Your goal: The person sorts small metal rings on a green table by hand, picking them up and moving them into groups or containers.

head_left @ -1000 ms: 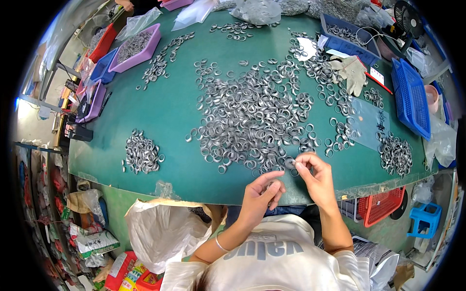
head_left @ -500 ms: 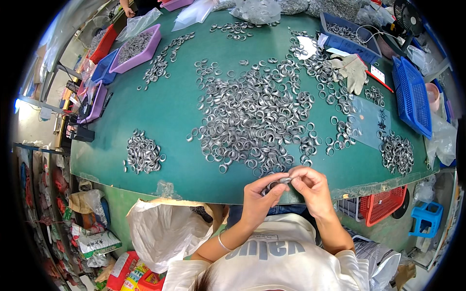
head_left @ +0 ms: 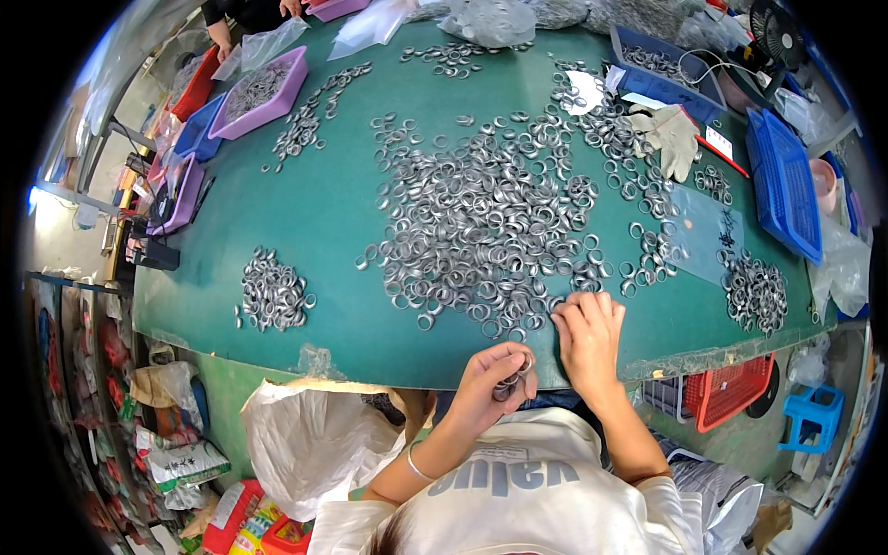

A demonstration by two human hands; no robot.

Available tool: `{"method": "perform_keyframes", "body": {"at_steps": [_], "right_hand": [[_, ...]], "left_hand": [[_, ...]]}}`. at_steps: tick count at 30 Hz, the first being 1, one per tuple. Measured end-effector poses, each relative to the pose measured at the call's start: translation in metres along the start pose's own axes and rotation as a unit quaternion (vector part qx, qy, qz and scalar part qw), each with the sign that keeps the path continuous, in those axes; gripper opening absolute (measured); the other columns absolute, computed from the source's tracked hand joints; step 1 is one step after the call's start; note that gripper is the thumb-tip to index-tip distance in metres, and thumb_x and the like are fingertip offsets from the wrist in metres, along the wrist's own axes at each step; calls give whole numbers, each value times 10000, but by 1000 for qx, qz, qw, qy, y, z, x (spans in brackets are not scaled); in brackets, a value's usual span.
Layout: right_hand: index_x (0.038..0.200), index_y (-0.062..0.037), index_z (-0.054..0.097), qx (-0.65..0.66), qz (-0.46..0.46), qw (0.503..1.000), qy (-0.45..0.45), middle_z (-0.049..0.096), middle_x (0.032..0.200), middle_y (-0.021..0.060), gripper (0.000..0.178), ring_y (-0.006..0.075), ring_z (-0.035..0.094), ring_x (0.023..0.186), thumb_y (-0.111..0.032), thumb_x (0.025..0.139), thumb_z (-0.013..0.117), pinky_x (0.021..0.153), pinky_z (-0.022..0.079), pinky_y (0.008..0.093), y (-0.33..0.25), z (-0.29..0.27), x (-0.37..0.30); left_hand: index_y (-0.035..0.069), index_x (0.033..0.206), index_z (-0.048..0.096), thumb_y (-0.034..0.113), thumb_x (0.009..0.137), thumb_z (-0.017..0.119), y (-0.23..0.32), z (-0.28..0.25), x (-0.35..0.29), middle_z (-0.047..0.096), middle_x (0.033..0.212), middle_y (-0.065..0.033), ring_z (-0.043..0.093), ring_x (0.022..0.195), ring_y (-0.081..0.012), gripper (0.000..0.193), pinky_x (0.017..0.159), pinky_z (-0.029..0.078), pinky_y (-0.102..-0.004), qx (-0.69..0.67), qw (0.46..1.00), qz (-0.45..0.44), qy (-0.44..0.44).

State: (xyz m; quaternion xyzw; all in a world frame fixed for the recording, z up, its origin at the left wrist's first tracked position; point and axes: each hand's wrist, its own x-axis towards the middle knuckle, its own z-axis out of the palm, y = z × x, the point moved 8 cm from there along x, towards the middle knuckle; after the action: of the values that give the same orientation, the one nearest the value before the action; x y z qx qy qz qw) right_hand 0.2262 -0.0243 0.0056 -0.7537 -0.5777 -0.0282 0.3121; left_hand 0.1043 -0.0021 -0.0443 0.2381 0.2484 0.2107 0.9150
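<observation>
Along the near edge of the table [head_left: 342, 222], two hands working with loose grey metal rings. Left hand [head_left: 484, 388]: fingers curled round several held rings [head_left: 507, 387]; exact count hidden by the fingers. Right hand [head_left: 592, 347]: reaching farther out over the table, fingers bent and bunched, tips at the lower right edge of the main pile [head_left: 472, 222]. Can't tell if it has a ring pinched or is only touching; the back of the hand blocks the view. Hands are apart.

Main pile sits mid-table, heaped in the middle, thinning to single rings at its borders. Smaller left heap [head_left: 275, 291] well apart from it, near the table's front left. Another, the right heap [head_left: 756, 296], near the front right corner, just beside a clear plastic bag [head_left: 703, 231] lying flat. More rings scattered toward the far side, running up near a pale work glove [head_left: 673, 139].

Containers: purple tray [head_left: 273, 104] at far left and blue bin [head_left: 673, 93] at far right, both holding rings. Blue mesh basket [head_left: 784, 190] tilted at the right edge. Below the table: open white sack [head_left: 301, 453] left, red basket [head_left: 731, 393] right. Co-worker's hand [head_left: 223, 46] at far left, by a red bin [head_left: 196, 85].
</observation>
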Motion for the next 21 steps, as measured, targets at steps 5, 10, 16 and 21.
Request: {"method": "perform_keyframes", "body": {"at_steps": [5, 10, 16, 21], "right_hand": [[844, -32, 592, 265, 134, 954, -41, 577, 847, 21, 64, 162, 511, 795, -51, 788, 615, 744, 356, 296, 19, -5, -7], [937, 15, 589, 659, 280, 673, -185, 571, 917, 14, 144, 88, 498, 837, -118, 885, 568, 778, 390, 240, 0, 21, -37], [784, -6, 618, 384, 122, 908, -112, 543, 791, 44, 31, 139, 483, 779, -26, 765, 632, 752, 368, 250, -5, -1, -14], [810, -63, 631, 72, 72, 994, 45, 561, 818, 58, 122, 234, 493, 808, -75, 702, 686, 712, 332, 339, -2, -14, 14]], "left_hand": [[-6, 1024, 537, 191, 906, 494, 7, 3, -3, 607, 693, -156, 440, 402, -111, 234, 376, 318, -198, 44, 999, 19, 3], [-15, 1083, 523, 189, 908, 495, 7, 2, 0, 612, 744, -129, 462, 452, -117, 270, 379, 314, -198, 35, 996, 55, 59], [-26, 1048, 575, 138, 895, 517, 5, -8, 0, 607, 746, -109, 467, 489, -98, 231, 384, 310, -195, 151, 984, 46, 78], [-23, 1028, 608, 90, 876, 525, 8, -6, -6, 613, 762, -105, 495, 533, -96, 207, 393, 308, -181, 86, 993, 37, 73]]}}
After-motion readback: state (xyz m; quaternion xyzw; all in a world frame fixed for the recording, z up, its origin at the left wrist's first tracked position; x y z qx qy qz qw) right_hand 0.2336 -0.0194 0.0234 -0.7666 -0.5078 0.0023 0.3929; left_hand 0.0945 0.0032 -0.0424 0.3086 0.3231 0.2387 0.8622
